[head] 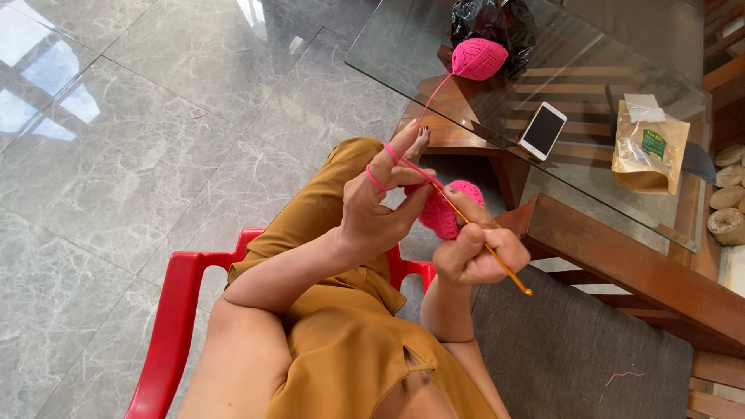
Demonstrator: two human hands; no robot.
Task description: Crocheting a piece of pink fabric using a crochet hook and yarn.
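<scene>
My left hand (pixel 382 203) pinches a small pink crochet piece (pixel 444 211), with pink yarn looped around its raised forefinger. My right hand (pixel 475 248) grips an orange crochet hook (pixel 497 260) whose tip goes into the piece. A pink strand runs up from my left forefinger to a pink yarn ball (pixel 479 59) lying on the glass table (pixel 403 46).
I sit on a red plastic chair (pixel 174 310). On the glass table lie a white phone (pixel 542 130), a tan pouch (pixel 649 147) and a black plastic bag (pixel 489 22). A grey rug (pixel 574 349) with a pink thread scrap lies below. Marble floor spreads to the left.
</scene>
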